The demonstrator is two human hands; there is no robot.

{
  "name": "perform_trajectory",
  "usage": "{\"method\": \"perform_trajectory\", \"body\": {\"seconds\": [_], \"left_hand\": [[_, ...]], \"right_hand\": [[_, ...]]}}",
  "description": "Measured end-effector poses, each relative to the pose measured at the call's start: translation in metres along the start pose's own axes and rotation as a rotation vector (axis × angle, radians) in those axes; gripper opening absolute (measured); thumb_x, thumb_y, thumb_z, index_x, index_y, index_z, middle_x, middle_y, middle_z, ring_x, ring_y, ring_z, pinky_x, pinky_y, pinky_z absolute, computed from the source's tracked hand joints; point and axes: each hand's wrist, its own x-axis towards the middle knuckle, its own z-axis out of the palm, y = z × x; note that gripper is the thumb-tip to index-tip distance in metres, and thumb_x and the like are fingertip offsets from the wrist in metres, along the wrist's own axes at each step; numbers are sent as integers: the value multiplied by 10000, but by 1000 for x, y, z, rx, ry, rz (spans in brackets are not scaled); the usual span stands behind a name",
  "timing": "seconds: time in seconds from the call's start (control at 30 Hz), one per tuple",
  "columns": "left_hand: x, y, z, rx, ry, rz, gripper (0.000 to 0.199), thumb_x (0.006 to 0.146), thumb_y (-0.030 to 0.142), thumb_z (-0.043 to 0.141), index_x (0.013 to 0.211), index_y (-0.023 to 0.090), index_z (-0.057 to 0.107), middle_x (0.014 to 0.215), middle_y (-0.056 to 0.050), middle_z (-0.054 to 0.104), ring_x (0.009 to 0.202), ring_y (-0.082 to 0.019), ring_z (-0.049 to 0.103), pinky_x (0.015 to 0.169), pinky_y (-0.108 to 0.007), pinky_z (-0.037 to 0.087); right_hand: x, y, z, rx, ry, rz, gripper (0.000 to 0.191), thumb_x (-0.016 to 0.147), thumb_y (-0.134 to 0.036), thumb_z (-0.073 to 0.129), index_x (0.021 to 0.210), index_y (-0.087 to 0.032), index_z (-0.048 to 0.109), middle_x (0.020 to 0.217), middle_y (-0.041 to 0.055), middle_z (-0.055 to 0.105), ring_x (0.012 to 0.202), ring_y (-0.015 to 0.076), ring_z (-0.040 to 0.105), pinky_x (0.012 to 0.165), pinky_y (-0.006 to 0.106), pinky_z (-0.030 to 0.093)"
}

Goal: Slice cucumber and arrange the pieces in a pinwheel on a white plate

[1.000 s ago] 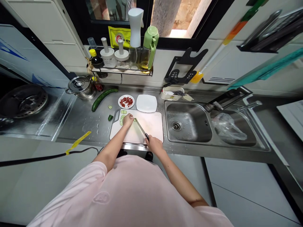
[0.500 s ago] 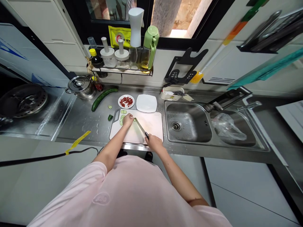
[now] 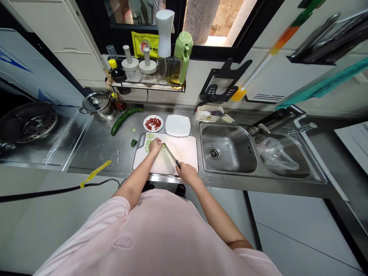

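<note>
On the white cutting board (image 3: 184, 153), my left hand (image 3: 155, 146) is closed with curled fingers over cut cucumber, most of it hidden beneath the hand. A pale green cucumber slice (image 3: 164, 145) shows just right of those fingers, at the knife's tip. My right hand (image 3: 187, 173) grips the black handle of a kitchen knife (image 3: 171, 154), its blade slanting up and left toward my left hand. Several cucumber slices (image 3: 147, 147) lie at the board's left. A dark green cucumber end (image 3: 133, 143) rests on the counter beside the board.
Behind the board stand a plate of chopped red pieces (image 3: 153, 124) and a white square plate (image 3: 178, 125). A whole cucumber (image 3: 125, 119) and a lidded steel pot (image 3: 98, 106) are at left. The double sink (image 3: 228, 150) lies at right, a plastic bag (image 3: 276, 154) in its far basin.
</note>
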Motion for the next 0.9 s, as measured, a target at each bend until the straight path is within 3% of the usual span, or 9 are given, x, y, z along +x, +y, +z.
{"method": "perform_trajectory", "body": {"seconds": [0.9], "left_hand": [[-1, 1, -2, 13, -10, 9, 157, 774, 274, 566, 927, 258, 594, 840, 7, 663, 818, -158, 594, 654, -238, 373]], "right_hand": [[-15, 10, 13, 16, -21, 29, 359, 916, -423, 324, 1029, -183, 566, 979, 120, 662, 948, 255, 618, 767, 343, 430]]}}
